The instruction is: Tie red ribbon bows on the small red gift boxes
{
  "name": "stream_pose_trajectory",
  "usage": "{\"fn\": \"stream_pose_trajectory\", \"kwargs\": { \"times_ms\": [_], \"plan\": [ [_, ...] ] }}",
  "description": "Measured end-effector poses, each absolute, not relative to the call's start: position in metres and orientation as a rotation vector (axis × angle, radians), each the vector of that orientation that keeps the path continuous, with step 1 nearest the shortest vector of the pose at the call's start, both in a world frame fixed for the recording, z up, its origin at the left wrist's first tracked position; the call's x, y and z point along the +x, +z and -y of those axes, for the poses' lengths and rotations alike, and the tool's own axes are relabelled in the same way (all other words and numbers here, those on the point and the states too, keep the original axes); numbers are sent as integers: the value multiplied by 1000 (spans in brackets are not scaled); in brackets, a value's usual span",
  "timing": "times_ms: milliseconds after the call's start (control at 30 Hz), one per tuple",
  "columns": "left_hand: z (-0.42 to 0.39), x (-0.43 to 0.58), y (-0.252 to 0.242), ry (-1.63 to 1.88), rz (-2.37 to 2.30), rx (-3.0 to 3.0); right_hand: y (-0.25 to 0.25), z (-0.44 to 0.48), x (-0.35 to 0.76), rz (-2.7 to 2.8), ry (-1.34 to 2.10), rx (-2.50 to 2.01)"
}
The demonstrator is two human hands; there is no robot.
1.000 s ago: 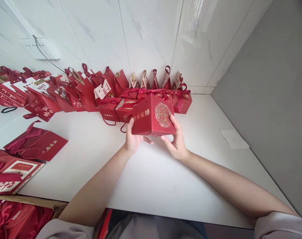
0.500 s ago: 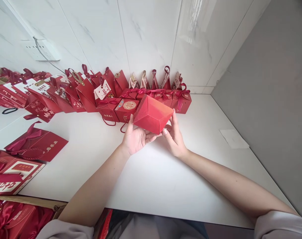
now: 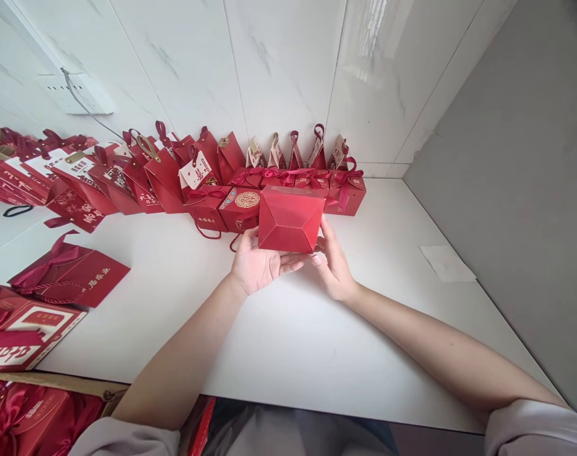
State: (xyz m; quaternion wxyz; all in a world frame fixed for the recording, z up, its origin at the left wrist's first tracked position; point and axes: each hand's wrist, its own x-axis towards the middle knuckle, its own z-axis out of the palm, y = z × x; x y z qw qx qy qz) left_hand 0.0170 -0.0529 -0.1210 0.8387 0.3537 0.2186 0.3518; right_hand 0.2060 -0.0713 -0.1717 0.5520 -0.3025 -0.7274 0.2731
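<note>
Between my two hands, above the white table, is a plain red gift box (image 3: 291, 218) with creased, sloping folds on the side toward me. My left hand (image 3: 259, 263) supports it from below and at its left edge, thumb up along the side. My right hand (image 3: 334, 263) holds its right edge, fingers on the far side and thumb near the lower corner. Just behind it stand red boxes, one with a round gold emblem (image 3: 247, 199) and one with a ribbon bow (image 3: 348, 190). The held box's far side is hidden.
Along the tiled wall (image 3: 288, 69) runs a row of red gift bags (image 3: 167, 180) with ribbon loops. More red boxes (image 3: 91, 272) lie at the left, and a carton (image 3: 60, 380) of them sits lower left. A white paper (image 3: 447, 263) lies at right by the grey panel (image 3: 516, 190).
The red gift box has turned in my hands: its tilted, pointed face now sits level and squarer toward me. My hands have stayed in nearly the same place.
</note>
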Motion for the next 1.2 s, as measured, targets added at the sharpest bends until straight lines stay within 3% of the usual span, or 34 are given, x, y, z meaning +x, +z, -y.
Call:
{"fn": "stream_pose_trajectory", "kwargs": {
  "times_ms": [233,700,900,1200],
  "plan": [
    [48,19,-130,1072,-671,830,-165,70,207,1738,462,-764],
    [51,15,-120,1025,-564,1028,-172,73,208,1866,225,-684],
    [47,8,-136,1134,-617,1144,-165,70,212,1797,389,-792],
    [45,-16,-117,842,-626,1471,-170,66,208,1413,807,-788]
  ]
}}
